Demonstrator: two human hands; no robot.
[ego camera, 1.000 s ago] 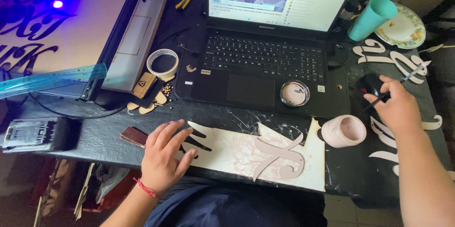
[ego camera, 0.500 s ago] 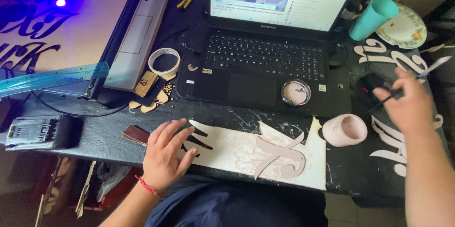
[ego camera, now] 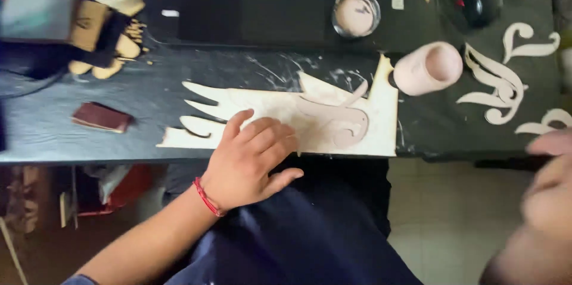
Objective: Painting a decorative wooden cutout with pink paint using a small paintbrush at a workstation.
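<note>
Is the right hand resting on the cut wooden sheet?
No: the right hand hangs blurred off the table edge, while only the left hand lies flat on the wooden sheet.

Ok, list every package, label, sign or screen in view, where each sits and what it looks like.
Screens, signs, packages: none show.
White sticker: left end of the black laptop's palm rest, small flat rectangle.
Pale sticker: right end of that palm rest, just right of the round glass dish, small and squarish.

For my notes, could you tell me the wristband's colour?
Red, on the left hand's wristband, head view.
</note>
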